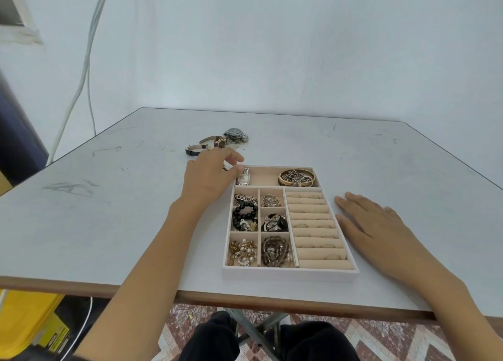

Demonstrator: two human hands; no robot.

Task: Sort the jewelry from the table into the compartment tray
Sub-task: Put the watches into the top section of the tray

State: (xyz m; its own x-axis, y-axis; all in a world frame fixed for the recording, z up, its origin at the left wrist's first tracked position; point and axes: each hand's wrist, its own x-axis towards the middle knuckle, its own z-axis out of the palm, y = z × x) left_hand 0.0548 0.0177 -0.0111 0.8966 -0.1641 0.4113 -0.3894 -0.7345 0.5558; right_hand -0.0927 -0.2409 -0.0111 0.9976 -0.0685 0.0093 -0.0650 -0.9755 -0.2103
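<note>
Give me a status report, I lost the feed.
Left hand at a silver watch in the tray's top compartment. Right hand flat, empty, beside tray. Three watches wait on the table. Nothing blocking.

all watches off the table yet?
No, several watches lie on the table beyond the tray, behind the left hand.

Pale grey surface (109,211), scuffed with dark marks, brown edge along the near side. White wall (272,47) behind. Two white cables (88,61) run down the wall at left. Yellow container (24,322) under the near-left corner. Patterned red-and-white floor tiles (381,339) below, with grey folding legs (261,325) crossing.
</note>
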